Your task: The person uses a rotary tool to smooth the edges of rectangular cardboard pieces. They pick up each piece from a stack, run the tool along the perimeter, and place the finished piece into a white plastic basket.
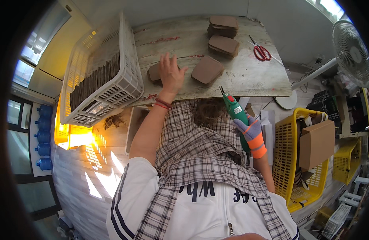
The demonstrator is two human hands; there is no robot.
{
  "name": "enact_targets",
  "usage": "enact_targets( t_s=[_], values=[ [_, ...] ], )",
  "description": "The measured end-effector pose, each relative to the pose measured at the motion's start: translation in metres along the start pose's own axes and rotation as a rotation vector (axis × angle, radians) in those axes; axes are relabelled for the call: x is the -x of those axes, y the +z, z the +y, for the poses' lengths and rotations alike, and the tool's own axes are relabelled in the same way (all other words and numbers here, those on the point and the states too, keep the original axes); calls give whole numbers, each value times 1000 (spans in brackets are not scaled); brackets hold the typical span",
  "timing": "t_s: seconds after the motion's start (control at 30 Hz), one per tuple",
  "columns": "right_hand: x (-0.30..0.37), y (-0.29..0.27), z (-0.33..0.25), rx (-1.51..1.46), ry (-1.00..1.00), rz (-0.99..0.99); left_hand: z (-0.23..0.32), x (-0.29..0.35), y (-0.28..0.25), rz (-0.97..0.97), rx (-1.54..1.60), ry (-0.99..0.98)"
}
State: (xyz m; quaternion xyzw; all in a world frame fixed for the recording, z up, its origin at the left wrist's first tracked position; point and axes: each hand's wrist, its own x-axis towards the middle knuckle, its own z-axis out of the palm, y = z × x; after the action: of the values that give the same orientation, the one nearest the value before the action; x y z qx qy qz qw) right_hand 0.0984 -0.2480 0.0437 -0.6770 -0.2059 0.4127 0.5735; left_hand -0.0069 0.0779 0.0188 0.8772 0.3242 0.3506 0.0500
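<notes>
My bare left hand [171, 77], with red bands at the wrist, rests over a brown rounded-corner pad [153, 73] near the table's front edge; its fingers are stretched out and partly cover the pad. In a grey and orange glove, my right hand [250, 134] is wrapped round a green hand-held power tool [235, 109] with a red button and a thin pointed tip. That tip points up toward the table's front edge. Between the hands and a little farther in lies a small stack of brown pads [207, 70].
Two more pad stacks [223, 45] stand farther back, beside red-handled scissors [262, 53]. A white crate [130, 76] packed with upright brown sheets stands at the left. A yellow basket [283, 160] holding brown cardboard pieces is at my right, with a white fan [354, 52] beyond.
</notes>
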Motion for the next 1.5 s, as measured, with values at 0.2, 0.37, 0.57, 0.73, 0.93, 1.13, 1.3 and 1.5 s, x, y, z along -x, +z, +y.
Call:
enact_targets(
  t_s=[0.2,0.37,0.57,0.73,0.93,1.13,1.3,1.5],
  values=[
    [0,1,7,16,17,20,46,17,38,-229,-19,-102],
    [-4,-4,19,4,21,51,54,18,38,-146,75,-65],
    [-4,-2,14,9,9,45,52,19,48,-108,193,-191],
    [-5,-2,15,-7,11,38,59,18,42,-148,64,-123],
    [-4,0,14,-19,16,45,78,11,22,-55,150,-159],
    [-7,1,10,-18,3,61,78,9,22,-139,979,-454],
    [-7,7,-1,-59,-67,143,97,10,7,-135,2014,-850],
    [-6,15,-14,-90,-95,163,112,15,16,15,2343,-953]
  ],
)
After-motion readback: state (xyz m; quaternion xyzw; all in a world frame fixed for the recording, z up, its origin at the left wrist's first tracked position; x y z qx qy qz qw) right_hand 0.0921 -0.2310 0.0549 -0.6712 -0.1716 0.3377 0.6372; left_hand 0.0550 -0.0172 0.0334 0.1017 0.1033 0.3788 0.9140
